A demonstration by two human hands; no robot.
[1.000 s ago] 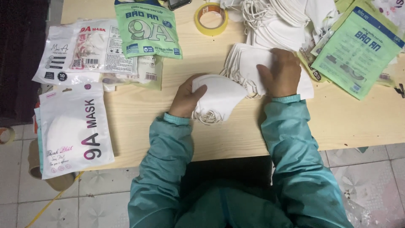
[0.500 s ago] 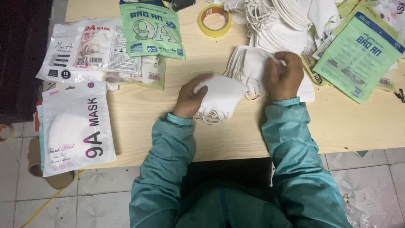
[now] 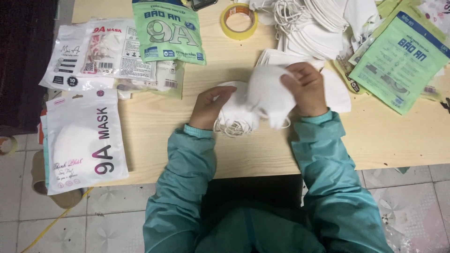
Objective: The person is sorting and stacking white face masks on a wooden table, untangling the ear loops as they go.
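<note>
- right hand [image 3: 305, 90] has a white mask [image 3: 268, 96] pinched betw thumb and fingers, grip closed on it, lifted a bit over the desk [image 3: 154, 131]
- left hand [image 3: 209, 107] lies on a small stack of white masks [image 3: 234, 115] just left of that one, fingers curled over the top, pressing it down; can't tell if it's actually gripping or just resting
- ear loops spill out from the stack's near edge, in a tangle on the desk
- both masks sit mid-desk, right in front of the person, teal sleeves [image 3: 185, 187] coming in from the bottom
- behind the right hand: flat pile of more white masks [image 3: 335, 91], touching the wrist area
- farther back, big messy heap of masks [image 3: 323, 23] w/ loops
- yellow tape roll [image 3: 239, 21] near the far edge
- green packs [image 3: 401, 61] off to the right, another green pack [image 3: 168, 30] far left-center
- white mask pouches [image 3: 84, 140] hang over the desk's left edge, clear pouches [image 3: 101, 54] above those
</note>
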